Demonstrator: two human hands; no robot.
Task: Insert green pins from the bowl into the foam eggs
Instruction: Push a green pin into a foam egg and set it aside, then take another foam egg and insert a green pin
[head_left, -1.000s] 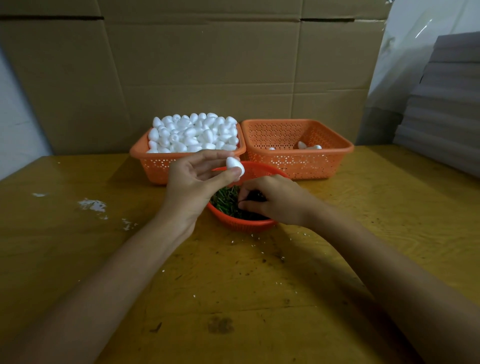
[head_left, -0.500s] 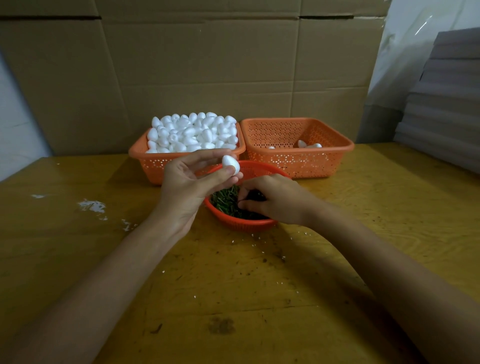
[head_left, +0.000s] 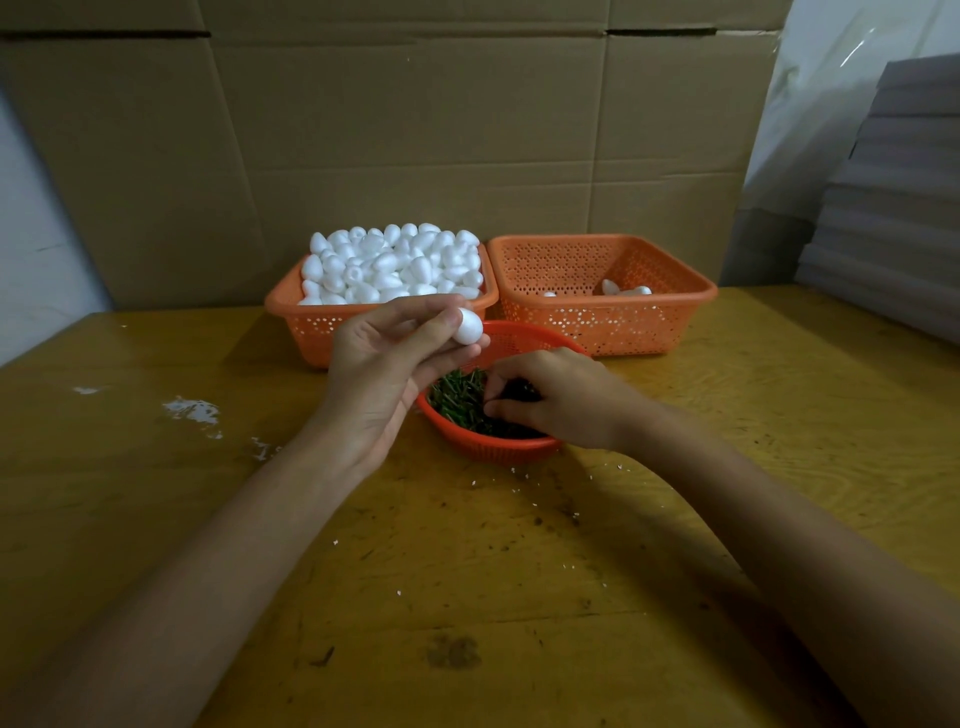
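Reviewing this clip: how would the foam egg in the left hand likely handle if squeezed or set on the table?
Probably very light: the left hand holds the foam egg with fingertips alone. Its rounded shape would likely roll on the table. White crumbs nearby suggest it dents or sheds.

I am seeing a table (head_left: 779, 415) of yellowish wood, its grain showing through a worn, stained finish that is giving off a dull sheen. The left basket (head_left: 311, 332), right basket (head_left: 623, 322) and round bowl (head_left: 493, 449) are reading as orange perforated plastic, smooth and faintly glossy. The piled foam eggs (head_left: 389, 265) and the single foam egg (head_left: 467, 326) are looking matt white. The green pins (head_left: 457, 400) are appearing thin and dull. Matt brown cardboard (head_left: 415, 130) is standing at the far side, and glossy clear film (head_left: 831, 78) is catching light far right beside matt grey sheets (head_left: 893, 208).
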